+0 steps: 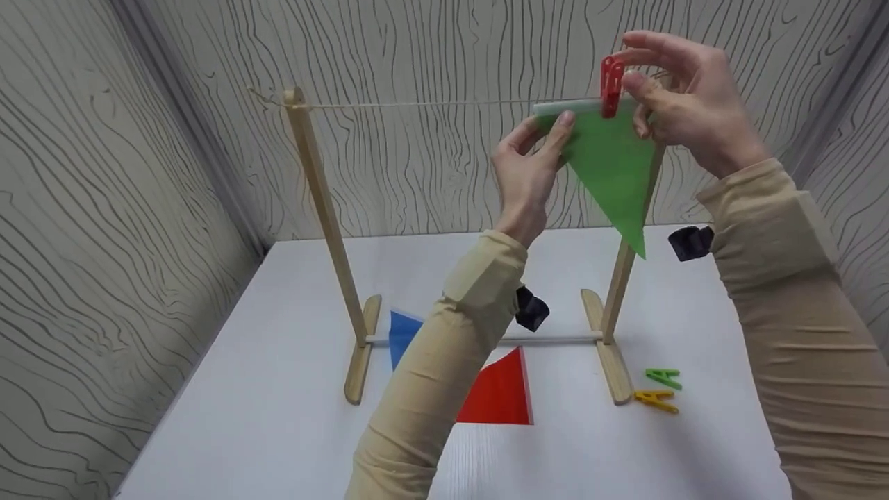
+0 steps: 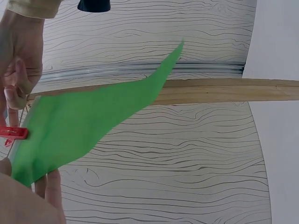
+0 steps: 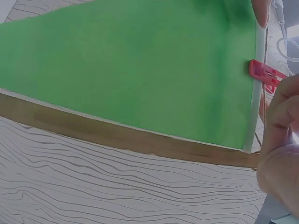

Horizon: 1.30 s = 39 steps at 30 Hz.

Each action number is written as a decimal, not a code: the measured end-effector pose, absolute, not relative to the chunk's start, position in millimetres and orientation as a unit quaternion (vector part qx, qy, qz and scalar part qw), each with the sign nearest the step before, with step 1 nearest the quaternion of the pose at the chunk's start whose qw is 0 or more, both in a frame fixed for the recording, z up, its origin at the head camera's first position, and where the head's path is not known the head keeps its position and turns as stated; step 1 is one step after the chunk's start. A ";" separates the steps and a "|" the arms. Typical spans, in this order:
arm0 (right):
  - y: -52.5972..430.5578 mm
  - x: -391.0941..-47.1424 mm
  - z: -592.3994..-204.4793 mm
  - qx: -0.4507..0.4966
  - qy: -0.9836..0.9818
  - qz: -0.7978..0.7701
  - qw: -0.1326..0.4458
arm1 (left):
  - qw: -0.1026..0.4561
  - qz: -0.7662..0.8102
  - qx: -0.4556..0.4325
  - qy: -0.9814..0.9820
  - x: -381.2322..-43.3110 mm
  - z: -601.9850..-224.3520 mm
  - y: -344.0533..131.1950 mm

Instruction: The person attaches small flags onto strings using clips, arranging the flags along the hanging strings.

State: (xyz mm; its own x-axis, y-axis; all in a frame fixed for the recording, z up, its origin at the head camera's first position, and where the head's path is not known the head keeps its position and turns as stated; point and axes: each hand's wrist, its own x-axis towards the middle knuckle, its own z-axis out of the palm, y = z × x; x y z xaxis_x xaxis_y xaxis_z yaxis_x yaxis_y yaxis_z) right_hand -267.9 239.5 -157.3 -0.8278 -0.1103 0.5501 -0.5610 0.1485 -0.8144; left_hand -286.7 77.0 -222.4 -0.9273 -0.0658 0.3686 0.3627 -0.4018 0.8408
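Observation:
Near the right end of the string, a green triangular pennant (image 1: 608, 163) hangs with its pale top edge along the line. A red clothespin (image 1: 611, 87) stands upright, clipped on that edge. My left hand (image 1: 524, 167) pinches the pennant's left top corner, thumb in front and fingers behind. My right hand (image 1: 694, 101) is just right of the clothespin, its thumb and fingers apart and the tips close beside the handles. The right wrist view shows the clothespin (image 3: 264, 72) across the pennant's edge, the right hand (image 3: 282, 140) right by it; whether they touch is unclear.
Two wooden posts, left (image 1: 323, 215) and right (image 1: 618, 298), hold up the string (image 1: 417, 104). On the white table (image 1: 250, 389) lie a blue pennant (image 1: 403, 333), a red pennant (image 1: 500, 392), a green clothespin (image 1: 665, 377) and a yellow clothespin (image 1: 656, 400). A patterned wall stands behind.

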 end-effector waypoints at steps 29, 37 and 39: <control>230.9 -263.7 -210.3 0.276 -0.595 0.672 0.344 | 0.153 -0.735 -0.148 -0.643 -276.6 -295.8 37.4; 241.0 -259.4 -241.9 0.272 -0.527 0.735 0.327 | 0.138 -0.714 -0.131 -0.674 -273.3 -335.1 28.8; 244.4 -258.2 -251.1 0.267 -0.513 0.747 0.327 | 0.133 -0.709 -0.125 -0.681 -272.6 -345.7 26.5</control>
